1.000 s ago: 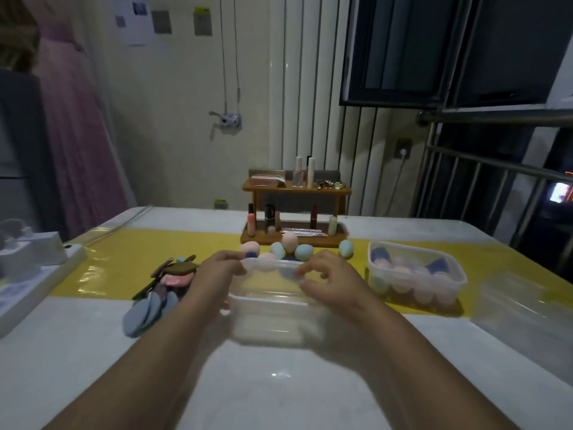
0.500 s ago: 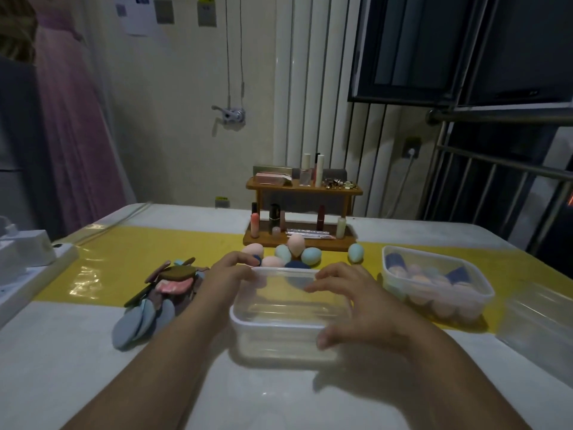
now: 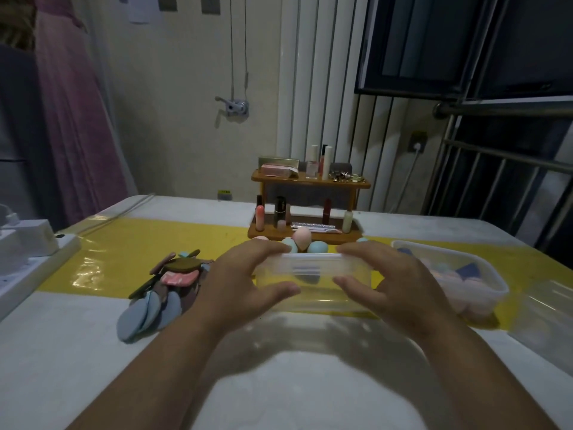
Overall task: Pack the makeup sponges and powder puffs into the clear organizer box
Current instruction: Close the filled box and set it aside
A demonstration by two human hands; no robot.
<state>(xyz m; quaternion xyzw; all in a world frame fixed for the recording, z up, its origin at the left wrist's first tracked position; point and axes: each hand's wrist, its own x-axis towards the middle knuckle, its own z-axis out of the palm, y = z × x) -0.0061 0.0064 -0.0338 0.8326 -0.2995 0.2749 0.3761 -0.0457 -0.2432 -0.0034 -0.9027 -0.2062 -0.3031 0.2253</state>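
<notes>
while both hands curl round its short ends, left hand (image 3: 245, 280) and right hand (image 3: 400, 287), fingers over the far rim, thumbs on the near wall, the clear organizer box (image 3: 313, 285) sits mid-desk (image 3: 62, 352). powder puffs (image 3: 161, 293) just left, makeup sponges (image 3: 302, 240) just behind, filled tub (image 3: 459, 255) near right.

The clear organizer box (image 3: 313, 285) I grip is smooth, translucent plastic with a faint sheen. The yellow strip (image 3: 124, 256) is glossy film, wrinkled and throwing glare; the white surface (image 3: 62, 352) looks matt. The powder puffs (image 3: 148, 308) look soft and matt, the makeup sponges (image 3: 302, 238) matt foam. The rack (image 3: 310, 181) is smooth wood.
</notes>
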